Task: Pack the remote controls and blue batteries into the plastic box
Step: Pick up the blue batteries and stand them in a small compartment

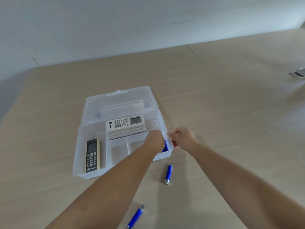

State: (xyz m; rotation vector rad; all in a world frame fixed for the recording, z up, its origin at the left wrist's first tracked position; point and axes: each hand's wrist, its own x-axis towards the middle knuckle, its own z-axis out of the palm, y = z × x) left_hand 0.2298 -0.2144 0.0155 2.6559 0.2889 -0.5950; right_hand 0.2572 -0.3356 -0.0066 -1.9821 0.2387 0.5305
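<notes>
The clear plastic box (79, 146) lies open on the table with its lid (118, 100) folded back. A white remote (125, 124) rests at the back of the box. A black remote (92, 156) lies in the left compartment. My left hand (154, 140) reaches down into the right compartment, its fingers curled on a blue battery (165, 146) that shows just under it. At the box's right rim, my right hand (183, 138) pinches the edge. Two more blue batteries lie on the table in front of the box, one closer to it (168, 173) and one nearer me (136, 216).
The box's middle compartments (118, 146) hold nothing. A grey object (298, 73) sits at the far right edge of the wooden table. A pale wall runs along the table's back edge.
</notes>
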